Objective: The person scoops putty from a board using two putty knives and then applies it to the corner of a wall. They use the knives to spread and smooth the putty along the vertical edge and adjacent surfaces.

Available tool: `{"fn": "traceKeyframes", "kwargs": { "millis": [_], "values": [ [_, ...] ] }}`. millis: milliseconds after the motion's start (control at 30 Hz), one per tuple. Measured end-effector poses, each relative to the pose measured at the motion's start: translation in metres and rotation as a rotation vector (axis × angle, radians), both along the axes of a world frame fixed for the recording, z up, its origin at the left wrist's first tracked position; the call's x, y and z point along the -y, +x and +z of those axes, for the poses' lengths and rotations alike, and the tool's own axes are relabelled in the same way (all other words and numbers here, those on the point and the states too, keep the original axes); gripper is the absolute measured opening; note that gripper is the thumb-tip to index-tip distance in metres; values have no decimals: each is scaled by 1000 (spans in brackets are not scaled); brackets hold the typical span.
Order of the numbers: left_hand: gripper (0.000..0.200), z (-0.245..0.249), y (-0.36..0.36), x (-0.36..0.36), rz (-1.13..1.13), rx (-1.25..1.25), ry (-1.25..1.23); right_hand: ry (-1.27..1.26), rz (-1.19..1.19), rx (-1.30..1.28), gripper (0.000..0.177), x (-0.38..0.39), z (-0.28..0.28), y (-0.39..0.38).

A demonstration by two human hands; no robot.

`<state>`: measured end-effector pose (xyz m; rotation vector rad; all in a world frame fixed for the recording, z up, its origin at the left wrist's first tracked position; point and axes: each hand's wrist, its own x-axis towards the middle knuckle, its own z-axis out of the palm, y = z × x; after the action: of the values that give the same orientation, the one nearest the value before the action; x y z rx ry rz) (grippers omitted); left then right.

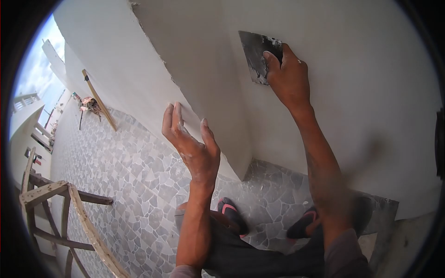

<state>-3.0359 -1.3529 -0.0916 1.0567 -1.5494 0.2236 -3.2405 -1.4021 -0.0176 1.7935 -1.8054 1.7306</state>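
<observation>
Head view: on the feed I read the right hand (pixel 291 81), fingers closed round a flat scraper (pixel 252 51), blade at the white wall (pixel 361 69); contact I cannot tell. Left hand (pixel 192 150): fingers loosely spread, holding nothing, near the ragged wall edge (pixel 158 53). Farther: wooden frame (pixel 44 192), stone-patterned floor (pixel 139 176), then a leaning plank (pixel 99 100).

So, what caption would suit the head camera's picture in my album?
Right hand holding a smeared scraper at a pale wall, left hand open, above a stone-patterned floor.
</observation>
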Motion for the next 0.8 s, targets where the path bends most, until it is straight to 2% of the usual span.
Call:
{"fn": "traceKeyframes", "kwargs": {
  "millis": [133,333,433,500,633,767,800],
  "values": [
    [65,-1,-8,2,40,-19,-7,57,-13,-26,21,8,-3,17],
    [66,-3,-11,3,78,2,-24,-5,-3,-30,22,10,-13,19],
    [65,-4,-11,5,42,-11,-39,86,14,-7,23,8,-12,11],
    [65,-3,-9,4,47,-3,-29,-1,28,26,23,11,-17,12],
    [64,-4,-12,3,69,9,-18,7,17,35,23,15,-26,16],
    [64,-3,-11,3,72,17,-20,92,131,126,23,2,-12,5],
    [64,-4,-10,3,72,14,-14,-6,118,102,23,1,-6,3]
  ]
}}
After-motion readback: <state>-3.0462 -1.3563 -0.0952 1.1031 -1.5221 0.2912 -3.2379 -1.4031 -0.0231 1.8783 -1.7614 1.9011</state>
